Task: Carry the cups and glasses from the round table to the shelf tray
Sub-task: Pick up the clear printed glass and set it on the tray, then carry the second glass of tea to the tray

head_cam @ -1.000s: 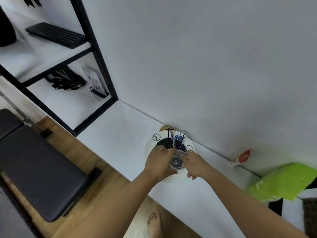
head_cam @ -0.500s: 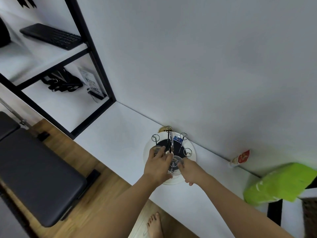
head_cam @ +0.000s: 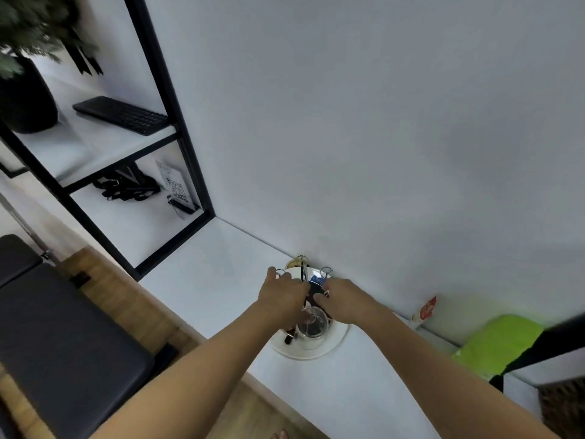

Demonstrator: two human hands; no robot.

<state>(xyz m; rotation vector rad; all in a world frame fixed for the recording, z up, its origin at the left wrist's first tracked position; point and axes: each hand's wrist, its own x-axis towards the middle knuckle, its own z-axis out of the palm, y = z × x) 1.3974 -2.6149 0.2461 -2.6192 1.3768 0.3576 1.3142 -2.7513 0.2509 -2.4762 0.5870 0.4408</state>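
A round white tray (head_cam: pixel 337 342) lies on the white shelf ledge against the wall, with a wire cup rack (head_cam: pixel 303 269) standing on it. A clear glass (head_cam: pixel 312 326) stands on the near part of the tray, just below both hands, and neither hand holds it. My left hand (head_cam: pixel 283 296) reaches over the rack's left side, thumb spread and fingers bent down by the centre stem. My right hand (head_cam: pixel 343 299) reaches in from the right over a dark cup (head_cam: pixel 313 294) and a blue item (head_cam: pixel 316 279). What the fingers touch is hidden.
The white ledge (head_cam: pixel 205 274) runs left to a black-framed shelf unit (head_cam: pixel 177 134) holding a keyboard (head_cam: pixel 123 115), a potted plant (head_cam: pixel 25 90), black straps and a QR card. A small sachet (head_cam: pixel 425 308) and a green pack (head_cam: pixel 497 343) lie to the right. A dark bench (head_cam: pixel 63 340) stands below.
Both hands were around the clear glass over the tray. It now stands on the near part of the tray and the hands have moved farther in, to the rack. The view tilted up.
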